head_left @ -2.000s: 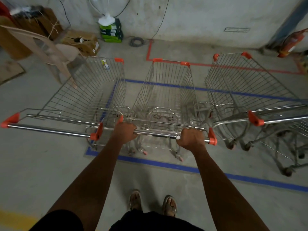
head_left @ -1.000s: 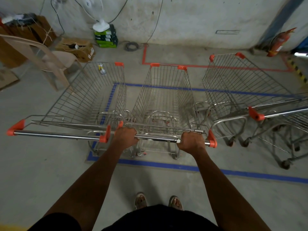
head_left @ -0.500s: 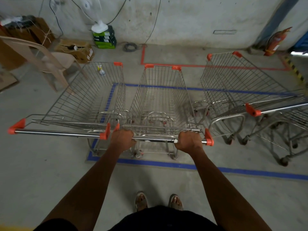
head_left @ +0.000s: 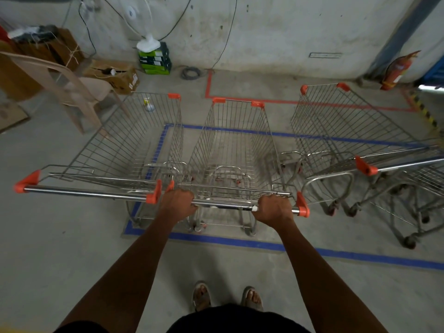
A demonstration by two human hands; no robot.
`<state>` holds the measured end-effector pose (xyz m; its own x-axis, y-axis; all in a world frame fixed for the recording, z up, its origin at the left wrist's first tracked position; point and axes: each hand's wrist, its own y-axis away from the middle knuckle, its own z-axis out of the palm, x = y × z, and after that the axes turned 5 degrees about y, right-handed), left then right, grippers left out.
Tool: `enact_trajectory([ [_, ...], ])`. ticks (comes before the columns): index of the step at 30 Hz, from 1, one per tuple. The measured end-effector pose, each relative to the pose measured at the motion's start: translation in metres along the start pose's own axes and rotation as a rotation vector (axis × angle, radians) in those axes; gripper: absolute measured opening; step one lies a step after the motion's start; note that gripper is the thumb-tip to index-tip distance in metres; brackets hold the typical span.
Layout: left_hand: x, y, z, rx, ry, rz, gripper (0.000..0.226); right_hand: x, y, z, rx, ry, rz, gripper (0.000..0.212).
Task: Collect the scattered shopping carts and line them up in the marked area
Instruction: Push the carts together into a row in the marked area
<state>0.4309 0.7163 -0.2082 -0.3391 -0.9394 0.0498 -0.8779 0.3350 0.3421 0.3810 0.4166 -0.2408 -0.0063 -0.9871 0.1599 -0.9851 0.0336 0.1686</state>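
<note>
Three wire shopping carts with orange corner caps stand side by side on a floor marked with a blue tape rectangle (head_left: 230,241). My left hand (head_left: 177,203) and my right hand (head_left: 272,210) both grip the steel handle bar of the middle cart (head_left: 236,145), which stands inside the rectangle. The left cart (head_left: 125,145) sits over the rectangle's left edge, its handle close beside my left hand. The right cart (head_left: 341,126) stands angled inside the tape, and a further cart's frame (head_left: 408,183) shows at the right edge.
A plastic chair (head_left: 72,90) and cardboard boxes (head_left: 113,75) stand at the back left, with a fan (head_left: 146,42) on stacked green boxes by the wall. Red tape (head_left: 276,100) marks the floor behind. A fire extinguisher (head_left: 396,70) leans at the back right. My sandalled feet (head_left: 225,296) are below.
The middle cart has rolled a little forward into the blue rectangle with both hands still on its handle. My view has tilted up slightly.
</note>
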Motion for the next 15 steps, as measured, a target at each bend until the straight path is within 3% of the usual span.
enact_trajectory([
  [10, 0.000, 0.001, -0.005, -0.003, -0.012, 0.023, 0.034, 0.002, 0.002, -0.005, -0.057, -0.088, -0.055, 0.042],
  [15, 0.012, -0.004, -0.009, 0.052, 0.057, 0.119, 0.071, 0.015, 0.014, -0.004, 0.085, -0.162, -0.131, 0.068],
])
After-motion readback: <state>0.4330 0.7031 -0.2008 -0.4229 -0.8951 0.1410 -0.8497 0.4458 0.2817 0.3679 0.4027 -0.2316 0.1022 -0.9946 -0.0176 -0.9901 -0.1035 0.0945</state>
